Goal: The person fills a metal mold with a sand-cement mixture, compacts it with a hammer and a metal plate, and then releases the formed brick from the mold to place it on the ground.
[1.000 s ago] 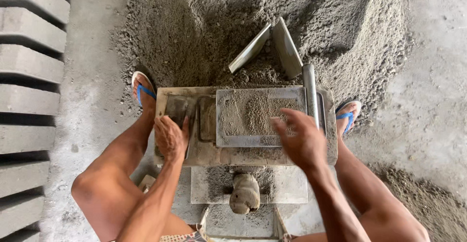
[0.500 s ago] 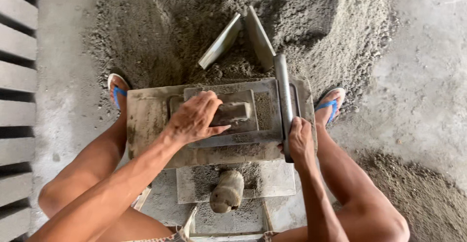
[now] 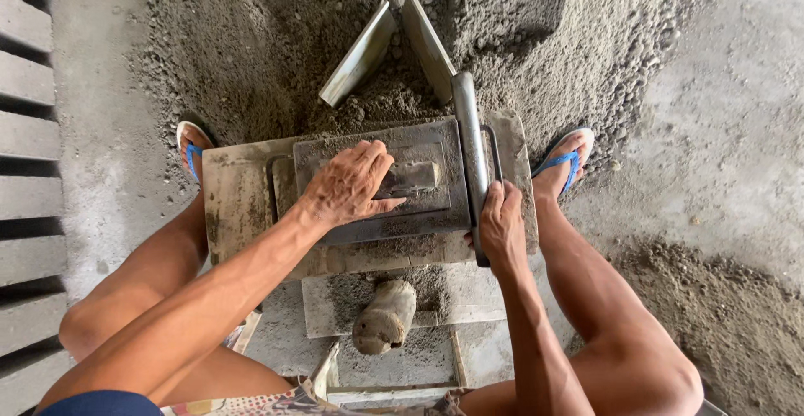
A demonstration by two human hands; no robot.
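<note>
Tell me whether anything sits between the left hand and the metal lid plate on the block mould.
Nothing visible does. The left hand lies flat on the metal lid plate, its fingers beside the small raised block at the middle. The right hand grips the steel lever bar on the mould's right edge.

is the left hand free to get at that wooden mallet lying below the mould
Probably yes. The left hand rests flat on the mould lid, holding nothing, and the wooden mallet lies uncovered on the slab between the knees, with nothing across the way.
</note>
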